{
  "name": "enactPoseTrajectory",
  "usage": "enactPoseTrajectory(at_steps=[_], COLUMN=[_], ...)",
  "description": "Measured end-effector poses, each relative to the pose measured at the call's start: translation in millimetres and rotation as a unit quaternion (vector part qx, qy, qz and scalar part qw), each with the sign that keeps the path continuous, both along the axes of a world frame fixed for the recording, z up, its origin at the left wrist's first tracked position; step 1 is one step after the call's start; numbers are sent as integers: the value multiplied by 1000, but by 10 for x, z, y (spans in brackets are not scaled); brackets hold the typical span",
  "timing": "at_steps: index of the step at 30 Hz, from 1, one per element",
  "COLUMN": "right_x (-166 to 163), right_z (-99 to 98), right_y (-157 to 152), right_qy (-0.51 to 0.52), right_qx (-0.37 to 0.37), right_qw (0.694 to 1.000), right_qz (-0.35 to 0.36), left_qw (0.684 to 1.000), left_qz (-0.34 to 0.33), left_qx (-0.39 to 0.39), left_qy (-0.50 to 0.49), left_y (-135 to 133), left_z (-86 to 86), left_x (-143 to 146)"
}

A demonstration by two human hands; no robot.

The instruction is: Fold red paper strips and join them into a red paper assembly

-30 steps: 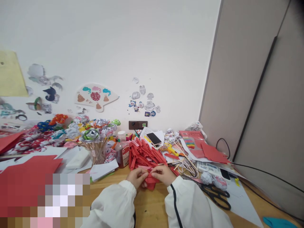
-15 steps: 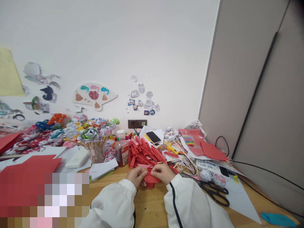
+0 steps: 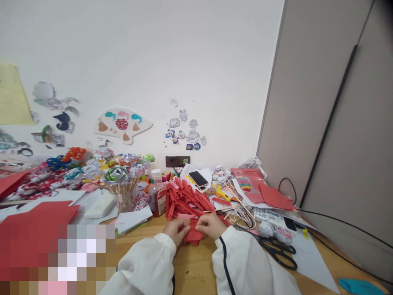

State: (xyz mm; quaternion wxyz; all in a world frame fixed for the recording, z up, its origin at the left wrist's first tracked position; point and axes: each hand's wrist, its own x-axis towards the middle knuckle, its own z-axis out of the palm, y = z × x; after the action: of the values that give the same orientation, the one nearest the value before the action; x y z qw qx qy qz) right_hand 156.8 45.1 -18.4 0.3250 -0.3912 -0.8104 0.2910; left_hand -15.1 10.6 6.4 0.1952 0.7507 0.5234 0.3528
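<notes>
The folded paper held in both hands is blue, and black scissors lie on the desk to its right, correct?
No: the head view shows the folded paper is red, not blue. The left hand and right hand hold it; black scissors lie on the desk to its right.

L hand [image 3: 176, 230] & R hand [image 3: 211, 224] meet at centre, knuckles up, fingertips pinched shut, thumbs nearly touching. L forearm [image 3: 147, 262] & R forearm [image 3: 242, 262], white-sleeved, angle inward from below, wrists slightly bent.
</notes>
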Motion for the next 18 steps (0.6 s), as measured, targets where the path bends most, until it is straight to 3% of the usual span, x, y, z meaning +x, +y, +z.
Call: enactPoseTrajectory(at_steps=[4, 8, 11, 14, 18], right_x=[-6, 32, 77, 126, 140], right_z=[24, 102, 133, 149, 165], right_y=[-5, -4, 6, 25, 28], right_qy=[10, 22, 17, 5, -9], right_qx=[2, 34, 22, 39, 69], right_qw=[1000, 999, 999, 999, 997], right_qz=[17, 20, 25, 12, 14], left_qw=[1000, 974, 942, 928, 938], left_qz=[-6, -65, -120, -149, -138], left_qx=[-22, -172, -237, -250, -238], left_qy=[-2, -132, -207, -233, -211], left_y=[-10, 30, 46, 26, -12], left_z=[43, 0, -24, -11, -26], left_x=[-8, -22, -40, -50, -27])
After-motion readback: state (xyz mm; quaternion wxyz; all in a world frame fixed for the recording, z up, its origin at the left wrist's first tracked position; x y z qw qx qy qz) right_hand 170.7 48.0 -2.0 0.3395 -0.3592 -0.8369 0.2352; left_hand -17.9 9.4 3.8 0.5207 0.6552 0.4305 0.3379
